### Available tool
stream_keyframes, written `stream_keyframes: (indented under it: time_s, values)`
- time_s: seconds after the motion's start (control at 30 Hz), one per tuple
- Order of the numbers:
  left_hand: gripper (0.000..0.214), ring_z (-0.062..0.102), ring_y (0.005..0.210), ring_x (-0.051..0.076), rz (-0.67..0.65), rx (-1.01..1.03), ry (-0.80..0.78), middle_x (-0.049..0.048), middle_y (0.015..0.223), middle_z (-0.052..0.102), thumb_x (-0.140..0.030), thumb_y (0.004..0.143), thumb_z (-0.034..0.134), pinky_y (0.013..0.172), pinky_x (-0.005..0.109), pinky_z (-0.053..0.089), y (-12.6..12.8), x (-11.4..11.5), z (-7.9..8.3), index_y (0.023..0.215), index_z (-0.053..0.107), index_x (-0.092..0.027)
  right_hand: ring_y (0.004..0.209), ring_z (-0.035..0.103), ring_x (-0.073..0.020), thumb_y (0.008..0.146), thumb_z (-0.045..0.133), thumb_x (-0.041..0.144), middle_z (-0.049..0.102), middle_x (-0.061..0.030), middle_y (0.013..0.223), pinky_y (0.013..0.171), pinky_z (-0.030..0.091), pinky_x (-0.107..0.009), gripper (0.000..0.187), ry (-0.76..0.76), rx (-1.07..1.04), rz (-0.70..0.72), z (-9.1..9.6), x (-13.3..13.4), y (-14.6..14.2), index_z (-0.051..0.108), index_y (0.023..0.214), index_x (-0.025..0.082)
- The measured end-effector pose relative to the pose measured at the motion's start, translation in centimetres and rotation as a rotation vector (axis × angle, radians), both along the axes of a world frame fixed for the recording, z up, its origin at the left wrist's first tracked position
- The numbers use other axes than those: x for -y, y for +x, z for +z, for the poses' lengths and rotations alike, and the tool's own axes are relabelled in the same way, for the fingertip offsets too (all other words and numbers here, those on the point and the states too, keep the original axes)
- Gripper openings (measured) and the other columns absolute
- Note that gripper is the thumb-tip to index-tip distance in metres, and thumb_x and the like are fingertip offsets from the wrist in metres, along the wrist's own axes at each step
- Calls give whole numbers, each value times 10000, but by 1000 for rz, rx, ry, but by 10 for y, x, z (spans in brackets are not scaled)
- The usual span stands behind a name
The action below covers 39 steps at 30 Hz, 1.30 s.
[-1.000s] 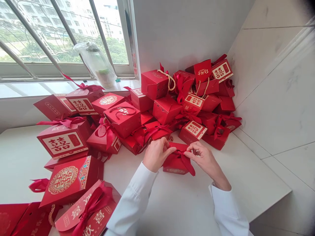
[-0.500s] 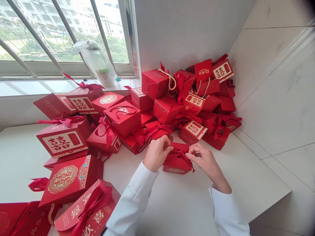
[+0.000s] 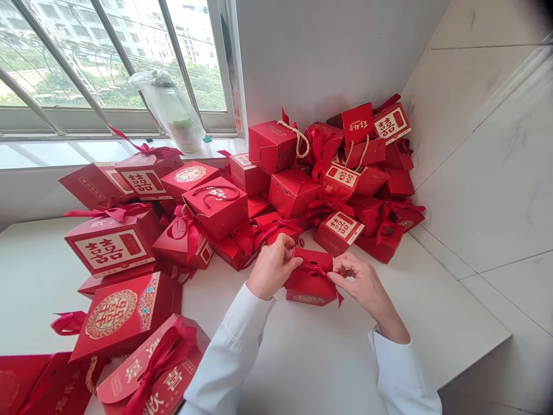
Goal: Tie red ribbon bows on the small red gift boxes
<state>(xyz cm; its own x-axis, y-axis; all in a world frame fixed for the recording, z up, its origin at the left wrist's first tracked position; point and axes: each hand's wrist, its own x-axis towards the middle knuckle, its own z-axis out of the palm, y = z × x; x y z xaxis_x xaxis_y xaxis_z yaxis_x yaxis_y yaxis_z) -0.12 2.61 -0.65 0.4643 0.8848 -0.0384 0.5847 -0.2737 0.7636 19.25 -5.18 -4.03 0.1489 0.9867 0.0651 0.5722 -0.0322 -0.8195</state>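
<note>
A small red gift box [image 3: 310,285] sits on the white counter, with a red satin ribbon [image 3: 314,268] gathered at its top. My left hand [image 3: 273,268] pinches the ribbon at the box's left side. My right hand [image 3: 358,281] holds the ribbon with its fingertips at the box's right side. A short ribbon tail hangs at the lower right corner. The knot area is partly hidden by my fingers. White sleeves cover both forearms.
A heap of red gift boxes [image 3: 294,193] with gold-printed panels, ribbons and cord handles rises behind my hands against the wall. More boxes [image 3: 125,320] lie to the left. The white counter [image 3: 302,357] ends at an edge on the right. A plastic bag [image 3: 170,109] rests on the windowsill.
The long ribbon tail at the box's right has shrunk to a short end. My left hand has shifted slightly left, and my right hand has dropped slightly, drawing the ribbon in at the top.
</note>
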Motion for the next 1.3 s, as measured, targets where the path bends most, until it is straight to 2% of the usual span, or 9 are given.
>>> stream_keyframes:
  time_s: [0.13,0.27,0.33,0.5,0.73,0.87,1.0,1.07,1.3]
  values:
    - [290,537,900,195,7,9,236,46,990,572,-179,788,619,803,318,449,5,7,2,1068,554,-219,683,496,-148,792,600,330,554,-4,798,659,410,-291,213,-9,-7,-1,-1,0,1,518,638,208]
    - [281,459,990,207,-324,-23,394,32,1021,576,-65,751,625,860,305,443,18,11,-2,974,646,-235,736,531,-163,814,595,370,563,-12,816,664,426,-289,193,-17,-48,14,-4,-1,4,582,704,211]
    - [215,447,956,202,-407,-52,419,32,971,595,-61,782,591,827,291,452,24,12,-7,913,661,-217,741,537,-165,821,593,385,558,-8,802,662,430,-285,194,-25,-69,20,-4,0,4,601,731,213]
    - [177,454,900,191,-441,-38,435,40,825,604,-116,853,554,769,274,459,27,9,-11,755,684,-186,716,521,-150,836,583,377,554,9,765,659,419,-269,197,-12,-92,-6,-2,0,3,588,723,215]
    - [246,472,988,205,-557,-66,334,64,939,594,-92,819,581,836,298,474,11,5,-1,784,763,-253,686,515,-145,818,598,390,571,9,743,649,415,-257,217,16,-81,-69,-4,-3,2,577,704,206]
    - [441,487,1060,190,-446,-10,331,48,1062,581,80,754,427,885,285,454,6,4,6,712,741,-226,650,520,-143,808,601,424,592,-3,758,618,420,-260,226,11,-94,-60,-5,-2,5,592,763,203]
    - [240,568,904,188,-182,-51,257,69,993,596,-130,866,473,807,314,484,5,3,8,991,669,-191,685,552,-150,812,599,411,603,-10,786,633,448,-260,211,31,-172,-45,-3,-2,3,579,808,200]
    - [195,585,808,183,-112,-114,200,71,949,602,-239,863,531,743,309,489,4,3,5,1006,647,-176,702,559,-152,821,590,388,599,-9,788,641,454,-261,189,57,-186,-44,-1,-2,1,566,800,202]
    - [34,556,649,134,-137,-28,140,1,713,621,-167,769,601,571,217,400,5,1,-1,774,631,-182,742,580,-173,812,605,382,619,-32,812,687,486,-293,202,202,-170,-146,-3,-12,-5,561,895,203]
